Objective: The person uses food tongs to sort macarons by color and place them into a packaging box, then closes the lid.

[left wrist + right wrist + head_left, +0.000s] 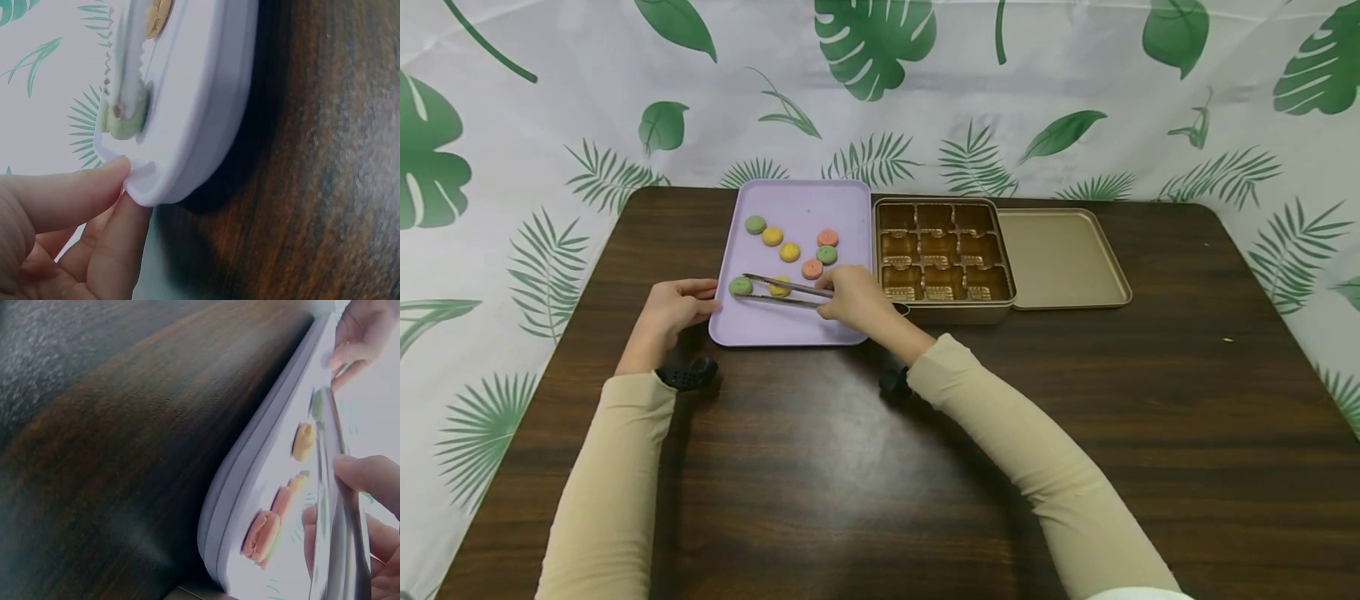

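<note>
My right hand (853, 297) holds metal tongs (805, 288), reaching left over a lilac tray (790, 325). The toothed tips lie at a green macaron (741, 286) near the tray's left edge, one on either side of it. In the left wrist view they overlap this green macaron (128, 122); whether they squeeze it I cannot tell. A yellow macaron (779, 287) lies between the tong arms, farther back. My left hand (81, 231) pinches the tray's left rim near the front corner, thumb on top and fingers beneath.
Several other green, yellow and pink macarons (812, 268) lie farther back on the tray. Right of it stands a gold tin (955, 312) with a brown insert of several compartments (936, 247). A flat gold lid (1060, 258) lies beside the tin on the dark wooden table (820, 467).
</note>
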`<state>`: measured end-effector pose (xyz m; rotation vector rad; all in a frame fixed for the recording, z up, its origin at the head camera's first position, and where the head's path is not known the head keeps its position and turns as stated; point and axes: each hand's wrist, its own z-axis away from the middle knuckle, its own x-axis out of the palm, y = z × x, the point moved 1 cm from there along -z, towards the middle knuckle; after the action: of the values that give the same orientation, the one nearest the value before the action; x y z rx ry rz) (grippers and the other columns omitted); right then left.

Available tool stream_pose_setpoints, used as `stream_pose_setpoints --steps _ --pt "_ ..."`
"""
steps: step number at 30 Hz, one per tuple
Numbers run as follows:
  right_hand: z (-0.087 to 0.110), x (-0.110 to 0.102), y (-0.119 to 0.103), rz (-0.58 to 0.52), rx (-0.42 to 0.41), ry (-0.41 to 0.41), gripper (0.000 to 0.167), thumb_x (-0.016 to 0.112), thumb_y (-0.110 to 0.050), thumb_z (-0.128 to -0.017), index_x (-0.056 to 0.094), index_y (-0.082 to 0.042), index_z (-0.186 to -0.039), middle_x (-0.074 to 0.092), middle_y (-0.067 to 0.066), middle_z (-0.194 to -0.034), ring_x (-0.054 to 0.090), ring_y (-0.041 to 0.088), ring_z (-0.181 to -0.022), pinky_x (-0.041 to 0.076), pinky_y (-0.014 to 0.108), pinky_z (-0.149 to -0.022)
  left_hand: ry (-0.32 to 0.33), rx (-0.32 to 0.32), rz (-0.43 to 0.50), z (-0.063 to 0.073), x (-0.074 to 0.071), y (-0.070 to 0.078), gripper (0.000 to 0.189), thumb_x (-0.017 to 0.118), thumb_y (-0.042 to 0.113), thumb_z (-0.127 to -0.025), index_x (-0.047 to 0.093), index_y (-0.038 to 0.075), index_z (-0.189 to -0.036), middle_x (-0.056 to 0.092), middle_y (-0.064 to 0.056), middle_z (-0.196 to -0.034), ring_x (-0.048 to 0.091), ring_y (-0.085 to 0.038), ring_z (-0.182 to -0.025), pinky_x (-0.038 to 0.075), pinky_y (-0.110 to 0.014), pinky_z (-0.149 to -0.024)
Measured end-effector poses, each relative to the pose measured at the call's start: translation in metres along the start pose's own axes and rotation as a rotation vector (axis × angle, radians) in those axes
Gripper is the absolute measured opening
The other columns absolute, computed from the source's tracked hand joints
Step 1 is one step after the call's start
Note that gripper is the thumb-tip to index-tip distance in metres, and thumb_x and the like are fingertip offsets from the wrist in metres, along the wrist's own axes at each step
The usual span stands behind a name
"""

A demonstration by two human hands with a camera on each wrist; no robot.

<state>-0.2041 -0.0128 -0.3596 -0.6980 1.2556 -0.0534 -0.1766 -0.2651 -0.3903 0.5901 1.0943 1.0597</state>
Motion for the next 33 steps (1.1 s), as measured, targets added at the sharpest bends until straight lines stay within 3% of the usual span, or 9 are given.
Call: stream_pose_setpoints --steps 5,12,17,19,23,29,33 --pt "0.003 -0.005 0.000 -0.021 -0.001 0.015 0.032 0.073 -0.015 -0.080 0.071 -0.007 -0.111 0.073 0.007 -0.105 0.064 0.021 -0.091 0.051 0.031 -0.081 0.002 0.000 0.007 -0.001 0.000 0.000 0.051 0.057 0.005 -0.092 0.043 -0.004 -0.140 0.054 -0.014 -0.129 0.052 0.016 -0.076 0.048 -0.005 -0.071" --pt "0.012 -0.023 0.004 -0.108 0.023 0.068 0.031 0.072 -0.016 -0.082 0.071 -0.007 -0.112 0.074 0.007 -0.098 0.063 0.018 -0.083 0.048 0.026 -0.069 -0.004 -0.025 -0.002 -0.002 -0.001 0.000 0.052 0.055 0.005 -0.093 0.040 -0.004 -0.142 0.046 -0.024 -0.141 0.051 0.013 -0.079 0.048 -0.005 -0.071" --pt "0.020 -0.042 0.010 -0.203 0.063 0.085 0.034 0.075 -0.019 -0.081 0.070 -0.009 -0.113 0.073 0.009 -0.105 0.063 0.019 -0.089 0.049 0.028 -0.072 -0.007 -0.056 -0.044 -0.001 -0.001 -0.002 0.052 0.055 0.009 -0.095 0.039 0.001 -0.144 0.047 -0.019 -0.143 0.055 0.004 -0.091 0.052 -0.014 -0.083" --pt "0.024 -0.051 0.015 -0.234 0.074 0.100 0.035 0.075 -0.018 -0.081 0.069 -0.009 -0.114 0.072 0.010 -0.108 0.063 0.019 -0.091 0.049 0.029 -0.074 -0.009 -0.062 -0.055 -0.001 -0.001 -0.003 0.052 0.055 0.010 -0.095 0.039 0.002 -0.144 0.047 -0.018 -0.144 0.056 -0.002 -0.100 0.052 -0.018 -0.088" --pt "0.033 -0.070 0.026 -0.272 0.083 0.151 0.034 0.073 -0.016 -0.082 0.069 -0.008 -0.115 0.072 0.011 -0.108 0.063 0.019 -0.088 0.048 0.028 -0.072 -0.013 -0.062 -0.061 -0.002 -0.002 -0.004 0.052 0.054 0.010 -0.095 0.039 0.003 -0.144 0.047 -0.017 -0.144 0.056 -0.004 -0.100 0.053 -0.017 -0.085" --pt "0.049 -0.100 0.045 -0.274 0.138 0.215 0.038 0.073 -0.020 -0.082 0.068 -0.011 -0.118 0.070 0.012 -0.110 0.060 0.019 -0.084 0.044 0.023 -0.063 -0.014 -0.070 -0.059 -0.002 -0.001 -0.003 0.052 0.053 0.010 -0.096 0.039 0.003 -0.145 0.046 -0.016 -0.145 0.053 -0.018 -0.118 0.049 -0.030 -0.099" --pt "0.060 -0.118 0.061 -0.297 0.166 0.249 0.040 0.073 -0.017 -0.082 0.066 -0.008 -0.120 0.069 0.017 -0.111 0.061 0.020 -0.080 0.043 0.021 -0.058 -0.024 -0.064 -0.064 -0.002 0.000 0.000 0.052 0.054 0.011 -0.096 0.039 0.003 -0.145 0.047 -0.017 -0.145 0.055 -0.010 -0.109 0.051 -0.023 -0.093"
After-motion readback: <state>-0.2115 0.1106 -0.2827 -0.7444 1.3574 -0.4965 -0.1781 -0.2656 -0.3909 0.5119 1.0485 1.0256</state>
